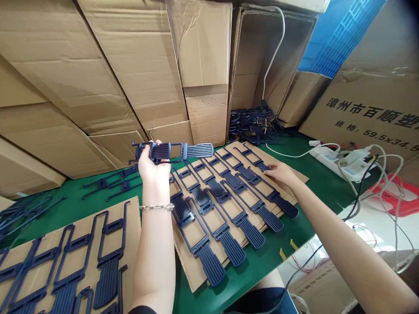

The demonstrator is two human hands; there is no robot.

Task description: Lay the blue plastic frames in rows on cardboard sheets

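While our left hand [153, 165] grips a strap [199, 151], our open right hand [280, 173], seemingly on the cardboard [193, 268], could shift the rows [216, 226].

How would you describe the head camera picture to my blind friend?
A left hand holds up a dark blue plastic strap over rows of matching straps on cardboard. The right hand lies on the rows, with big cardboard boxes behind.

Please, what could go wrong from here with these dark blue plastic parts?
The part in the left hand is held above the laid-out rows, so it might slip and knock them out of line. The bracelet on that wrist could perhaps catch on a frame. The right hand rests on the rows and could shift them.
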